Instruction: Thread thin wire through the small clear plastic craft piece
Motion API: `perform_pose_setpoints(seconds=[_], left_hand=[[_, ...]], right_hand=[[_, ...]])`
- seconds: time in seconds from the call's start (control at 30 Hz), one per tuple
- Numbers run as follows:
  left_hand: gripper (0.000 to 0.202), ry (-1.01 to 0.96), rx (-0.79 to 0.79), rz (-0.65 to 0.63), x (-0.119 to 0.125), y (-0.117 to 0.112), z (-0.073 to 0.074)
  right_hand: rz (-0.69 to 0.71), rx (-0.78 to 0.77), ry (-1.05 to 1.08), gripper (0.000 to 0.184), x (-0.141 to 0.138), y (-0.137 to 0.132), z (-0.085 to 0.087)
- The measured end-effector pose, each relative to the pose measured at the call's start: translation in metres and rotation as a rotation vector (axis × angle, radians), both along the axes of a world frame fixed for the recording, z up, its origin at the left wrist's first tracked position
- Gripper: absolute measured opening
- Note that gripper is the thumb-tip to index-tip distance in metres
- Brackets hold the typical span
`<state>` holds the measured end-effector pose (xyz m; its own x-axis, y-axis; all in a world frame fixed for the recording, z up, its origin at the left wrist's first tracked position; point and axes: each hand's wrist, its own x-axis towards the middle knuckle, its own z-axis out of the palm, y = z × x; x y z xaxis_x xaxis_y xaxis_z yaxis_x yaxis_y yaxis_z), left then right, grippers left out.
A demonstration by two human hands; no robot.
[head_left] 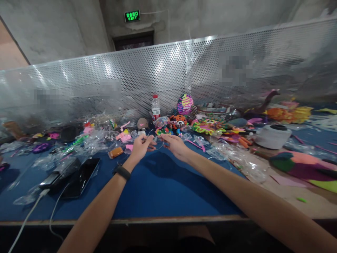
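Observation:
Both my arms reach forward over a blue table top [158,186]. My left hand [140,146] wears a black wristband and has its fingers pinched together near a thin clear plastic piece [157,143]. My right hand [176,144] is beside it, fingers curled, also touching that clear piece. What exactly lies between the fingers is too small to make out. Just beyond the hands lie small colourful foam toys [164,130] and clear plastic bags [202,141].
A perforated metal screen [168,77] runs along the table's back. A water bottle [156,107], a white tape roll [272,136], colourful foam crafts [210,125] and foam sheets [302,165] lie right. Phones [81,175] with a white cable lie left.

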<state>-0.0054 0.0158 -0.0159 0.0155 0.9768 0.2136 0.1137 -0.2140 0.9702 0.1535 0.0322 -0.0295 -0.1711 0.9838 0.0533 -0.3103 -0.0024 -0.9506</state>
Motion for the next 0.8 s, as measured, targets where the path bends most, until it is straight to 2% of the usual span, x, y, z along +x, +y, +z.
perform_pose_setpoints(seconds=[0.23,0.47,0.53,0.7,0.8], left_hand=[[0.043,-0.083,-0.036,-0.007,0.002,0.001,-0.001],[0.044,-0.021,0.017,0.021,0.000,0.000,0.000],[0.043,0.011,0.065,0.033,-0.001,0.000,-0.001],[0.038,0.054,0.141,0.094,0.000,-0.002,-0.001],[0.036,0.132,0.201,0.119,0.002,-0.005,0.000]], right_hand=[[0.150,-0.072,0.149,0.017,0.001,-0.004,0.007],[0.136,-0.044,0.082,0.020,0.003,-0.003,0.006],[0.096,0.004,0.021,0.020,0.003,-0.002,0.006],[-0.120,0.148,-0.207,0.022,-0.001,-0.002,0.001],[-0.177,0.273,-0.249,0.028,-0.004,-0.002,-0.003]])
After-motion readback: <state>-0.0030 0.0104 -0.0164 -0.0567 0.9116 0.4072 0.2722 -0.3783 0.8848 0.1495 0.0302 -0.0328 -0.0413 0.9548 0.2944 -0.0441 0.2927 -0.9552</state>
